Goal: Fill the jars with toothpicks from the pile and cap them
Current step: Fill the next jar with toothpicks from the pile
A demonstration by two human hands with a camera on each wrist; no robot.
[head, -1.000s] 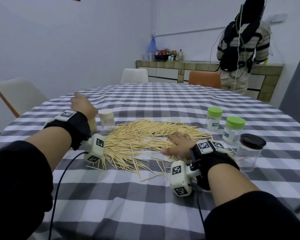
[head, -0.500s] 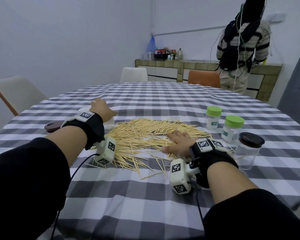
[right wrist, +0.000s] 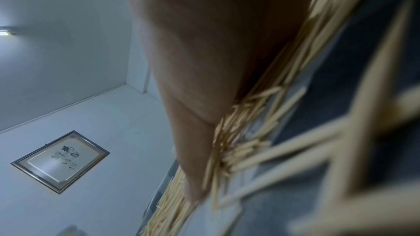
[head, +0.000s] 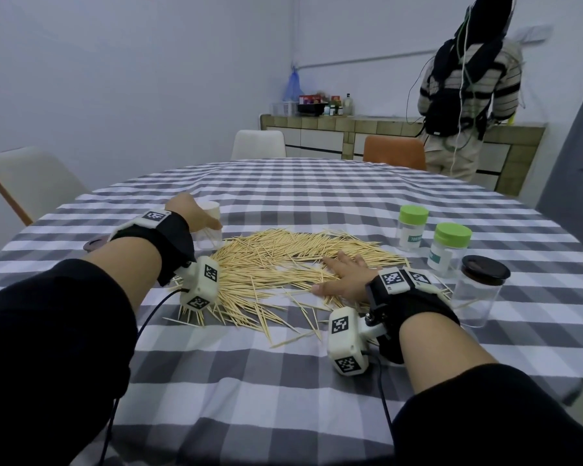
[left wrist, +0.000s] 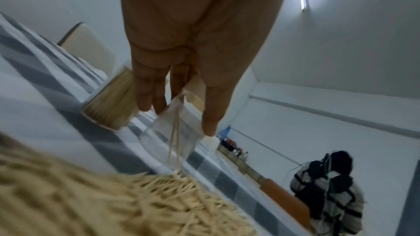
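- Left of centre in the head view, the left hand [head: 196, 213] sits over a clear jar [head: 208, 238] at the pile's left edge — the left wrist view shows its fingers [left wrist: 145, 94] and thumb closed around the jar's top, gripping it.
- That jar holds only a few toothpicks, so filling has barely begun; a second jar packed full of toothpicks [left wrist: 111, 103] stands just behind it on the bench [head: 283, 381].
- The toothpick pile [head: 283, 260] sprawls across the middle of the frame, and the right hand [head: 342, 277] lies flat on its right side, fingers straight and spread, holding nothing.
- At the right of the frame wait two green-capped jars [head: 413, 227] and a dark-lidded jar [head: 482, 290], all closed.
- My read: we're in the filling step — next the right hand must gather a bundle, align it and feed it into the held jar's mouth.
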